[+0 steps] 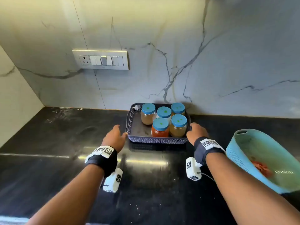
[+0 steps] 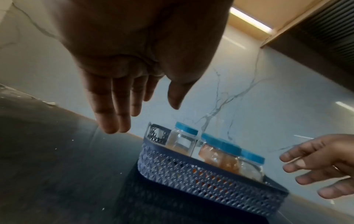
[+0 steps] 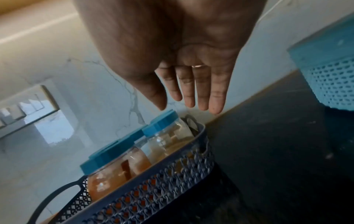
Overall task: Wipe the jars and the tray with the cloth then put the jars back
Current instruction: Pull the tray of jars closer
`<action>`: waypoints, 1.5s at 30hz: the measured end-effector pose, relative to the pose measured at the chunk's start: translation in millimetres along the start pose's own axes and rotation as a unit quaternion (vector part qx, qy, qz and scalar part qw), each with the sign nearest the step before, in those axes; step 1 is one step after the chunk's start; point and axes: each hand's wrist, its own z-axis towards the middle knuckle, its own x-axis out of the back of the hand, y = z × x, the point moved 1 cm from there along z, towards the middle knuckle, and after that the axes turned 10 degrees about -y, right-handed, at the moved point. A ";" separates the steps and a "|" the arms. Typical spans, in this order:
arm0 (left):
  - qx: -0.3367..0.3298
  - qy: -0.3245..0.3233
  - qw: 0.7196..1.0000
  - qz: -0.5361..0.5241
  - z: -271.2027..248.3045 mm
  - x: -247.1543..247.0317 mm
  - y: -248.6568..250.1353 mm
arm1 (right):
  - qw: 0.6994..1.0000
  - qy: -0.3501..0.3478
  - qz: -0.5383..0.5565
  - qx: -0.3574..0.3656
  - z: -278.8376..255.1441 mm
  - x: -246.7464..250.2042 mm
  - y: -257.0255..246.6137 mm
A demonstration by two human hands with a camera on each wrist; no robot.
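Note:
A dark blue perforated tray [image 1: 155, 140] [image 2: 201, 177] [image 3: 153, 189] stands on the black counter against the marble wall. Several glass jars with blue lids [image 1: 162, 124] [image 2: 220, 153] [image 3: 122, 165] stand inside it, one filled red [image 1: 159, 133], the others brownish. My left hand [image 1: 115, 137] [image 2: 122, 97] is beside the tray's left front corner, fingers straight, holding nothing. My right hand [image 1: 196, 132] [image 3: 191, 84] is at the tray's right front corner with straight fingers, also empty. An orange cloth [image 1: 261, 168] lies in the light blue basket at right.
A light blue perforated basket [image 1: 243, 163] [image 3: 329, 72] stands on the counter close to my right forearm. A switch panel [image 1: 100, 60] is mounted on the wall at left. The black counter [image 1: 56, 135] stretches left of the tray and in front of it.

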 end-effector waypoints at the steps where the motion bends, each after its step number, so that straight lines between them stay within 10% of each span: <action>1: 0.018 0.004 1.000 -0.013 5.6 -2.2 -0.1 | 1.000 -0.021 -0.001 -0.018 8.5 -2.1 2.4; 9: 0.082 -0.011 0.993 -0.086 52.0 -19.7 -10.1 | 0.995 -0.033 0.022 -0.093 50.2 -15.8 6.6; 21: 0.005 -0.070 0.985 -0.156 95.0 -38.9 -29.8 | 0.991 -0.010 0.037 -0.126 59.9 -26.2 14.1; 45: -0.003 -0.043 0.975 -0.218 10.5 -50.6 -88.4 | 0.990 -0.017 0.125 -0.066 -27.9 -59.8 45.2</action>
